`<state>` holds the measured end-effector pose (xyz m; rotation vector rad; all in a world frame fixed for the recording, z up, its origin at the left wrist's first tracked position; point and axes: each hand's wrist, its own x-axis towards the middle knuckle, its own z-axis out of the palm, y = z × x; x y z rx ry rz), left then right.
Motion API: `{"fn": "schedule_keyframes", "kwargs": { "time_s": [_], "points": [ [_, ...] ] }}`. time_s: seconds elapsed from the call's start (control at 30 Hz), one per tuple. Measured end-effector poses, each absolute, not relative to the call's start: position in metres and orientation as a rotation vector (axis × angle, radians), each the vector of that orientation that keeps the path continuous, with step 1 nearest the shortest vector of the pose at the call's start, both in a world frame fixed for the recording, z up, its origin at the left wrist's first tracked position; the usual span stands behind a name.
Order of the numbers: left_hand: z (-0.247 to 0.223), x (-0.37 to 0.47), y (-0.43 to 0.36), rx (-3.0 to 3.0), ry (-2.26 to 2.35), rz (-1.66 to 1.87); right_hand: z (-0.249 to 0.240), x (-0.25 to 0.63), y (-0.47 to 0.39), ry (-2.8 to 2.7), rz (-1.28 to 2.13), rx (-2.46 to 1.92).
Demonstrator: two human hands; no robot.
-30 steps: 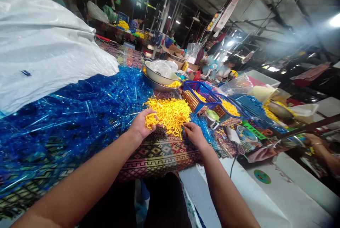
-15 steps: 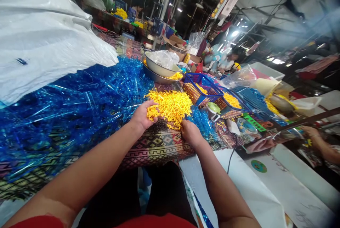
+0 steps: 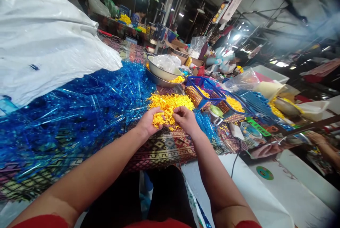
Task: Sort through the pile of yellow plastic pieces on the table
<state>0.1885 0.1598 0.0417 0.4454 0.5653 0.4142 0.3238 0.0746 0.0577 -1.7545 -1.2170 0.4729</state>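
Note:
A heap of small yellow pieces (image 3: 183,101) lies on the patterned cloth (image 3: 167,146). At the heap's near left edge, my left hand (image 3: 149,121) is turned palm up, its fingers curled round a clump of yellow pieces. My right hand (image 3: 186,120) is beside the heap's near right side, thumb and fingertips pinched together; whatever is between them is too small to make out. Clear blue plastic pieces (image 3: 79,114) spread widely to the left of the heap, and more blue ones lie right of my right hand.
Behind the heap are stacked bowls (image 3: 162,68) with a plastic bag and yellow pieces. Blue baskets (image 3: 204,91) and a lidded cup (image 3: 215,111) stand to the right. White sheeting (image 3: 53,43) covers the back left. Another person's arm (image 3: 322,146) shows at far right.
My right hand has moved up and inward, nearer my left hand and over the heap's near side. My left hand still holds yellow pieces. The whole view has shifted slightly.

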Motion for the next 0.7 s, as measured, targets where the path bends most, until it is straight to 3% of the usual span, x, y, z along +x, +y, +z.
{"fn": "schedule_keyframes", "kwargs": {
  "time_s": [0.23, 0.37, 0.5, 0.7],
  "points": [
    [0.04, 0.191, 0.158, 0.371, 0.478, 0.429, 0.071, 0.297, 0.087, -1.369, 0.565, -1.724],
    [0.04, 0.189, 0.161, 0.36, 0.492, 0.447, 0.07, 0.321, 0.078, -1.31, 0.408, -1.757],
    [0.044, 0.186, 0.166, 0.359, 0.475, 0.463, 0.054, 0.358, 0.059, -1.486, 0.031, -2.039],
    [0.047, 0.181, 0.171, 0.357, 0.461, 0.49, 0.028, 0.355, 0.042, -1.806, -0.112, -2.555]
  ]
}}
